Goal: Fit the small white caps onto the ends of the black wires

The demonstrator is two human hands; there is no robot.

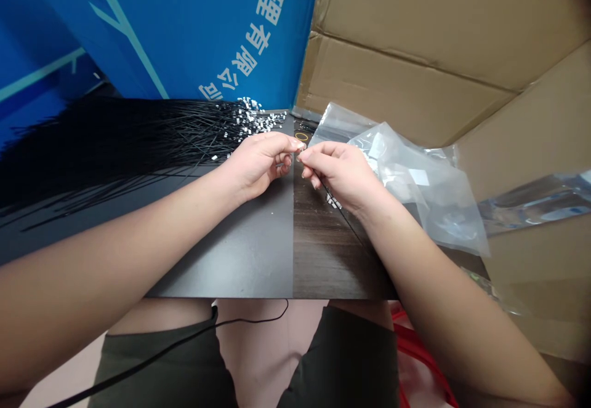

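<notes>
At the middle of the table my left hand (263,160) and my right hand (339,171) meet, fingertips almost touching. My right hand is closed in a pinch on a thin black wire (346,220), which trails down from it toward the table's front edge. Thumb and forefinger of my left hand are also pinched together at the same spot; what they hold is too small to make out. To the left lies a big bundle of black wires (152,131), with small white tips (258,119) at its right end. Several small white pieces (331,200) lie under my right hand.
Clear plastic bags (406,180) lie right of my right hand. A yellow ring (301,136) sits beyond my fingertips. A blue printed panel (184,26) and cardboard boxes (415,76) stand behind and to the right. A black cord (184,339) hangs across below the table edge.
</notes>
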